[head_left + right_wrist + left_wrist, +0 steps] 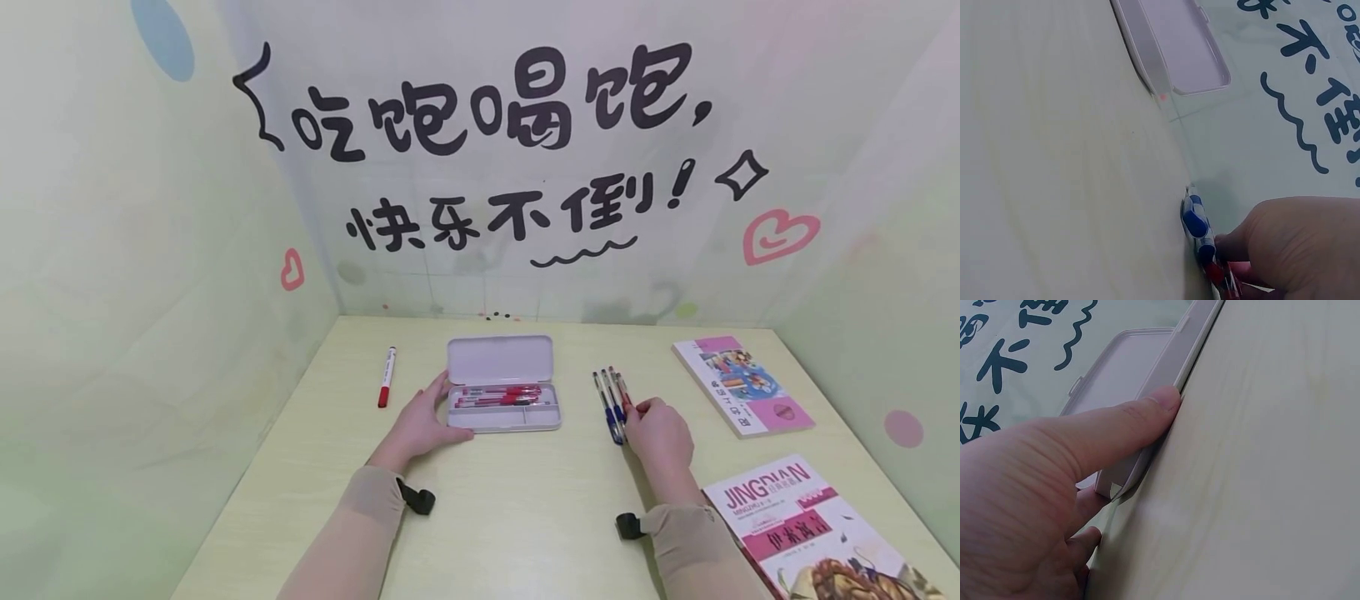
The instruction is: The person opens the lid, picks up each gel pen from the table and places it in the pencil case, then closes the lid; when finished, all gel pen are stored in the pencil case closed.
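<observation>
An open pencil case with a pale lilac lid raised at the back lies on the table. Several red gel pens are in its long rear compartment. My left hand grips the case's left end, its thumb along the front wall in the left wrist view. To the right of the case, several pens lie side by side, among them blue pens with blue caps. My right hand pinches a red pen at the right of this row, its fingers partly hidden behind the thumb side.
A white marker with a red cap lies left of the case. On the right are a pink-and-white book and, nearer, a larger book beside the right forearm. Printed fabric walls border the table at the back and sides.
</observation>
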`<state>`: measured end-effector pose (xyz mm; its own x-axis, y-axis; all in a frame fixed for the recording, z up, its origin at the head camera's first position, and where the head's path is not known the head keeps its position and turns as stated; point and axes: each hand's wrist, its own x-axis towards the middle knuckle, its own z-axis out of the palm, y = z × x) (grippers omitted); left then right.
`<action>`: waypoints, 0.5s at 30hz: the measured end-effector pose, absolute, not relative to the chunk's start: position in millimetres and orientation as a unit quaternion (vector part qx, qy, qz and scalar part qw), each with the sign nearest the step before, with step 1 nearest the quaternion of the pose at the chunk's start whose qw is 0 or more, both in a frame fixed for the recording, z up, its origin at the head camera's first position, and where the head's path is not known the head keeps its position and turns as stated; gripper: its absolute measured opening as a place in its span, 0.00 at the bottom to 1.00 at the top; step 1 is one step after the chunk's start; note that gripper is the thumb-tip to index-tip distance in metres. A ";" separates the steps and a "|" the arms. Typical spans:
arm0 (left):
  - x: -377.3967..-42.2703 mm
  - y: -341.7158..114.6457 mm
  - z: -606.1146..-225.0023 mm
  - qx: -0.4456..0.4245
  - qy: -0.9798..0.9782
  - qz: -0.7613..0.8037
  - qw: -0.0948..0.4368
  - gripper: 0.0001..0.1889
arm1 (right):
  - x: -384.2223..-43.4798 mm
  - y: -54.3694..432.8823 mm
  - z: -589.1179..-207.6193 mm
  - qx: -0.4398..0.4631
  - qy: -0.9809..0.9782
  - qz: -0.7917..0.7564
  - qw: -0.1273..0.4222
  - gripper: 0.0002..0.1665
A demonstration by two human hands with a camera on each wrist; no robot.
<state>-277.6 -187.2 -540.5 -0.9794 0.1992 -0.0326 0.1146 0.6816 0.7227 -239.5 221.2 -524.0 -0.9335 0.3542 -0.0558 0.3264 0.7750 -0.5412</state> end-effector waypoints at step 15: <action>-277.2 -187.1 -540.7 0.081 0.917 0.388 0.056 0.70 | -239.8 220.0 -523.8 -0.181 -0.935 0.301 0.047 0.24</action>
<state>-277.2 -187.1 -540.7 -0.9807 0.1915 -0.0400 0.1046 0.6864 0.7197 -239.8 220.0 -523.8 -0.9298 0.3674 -0.0208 0.3107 0.7535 -0.5794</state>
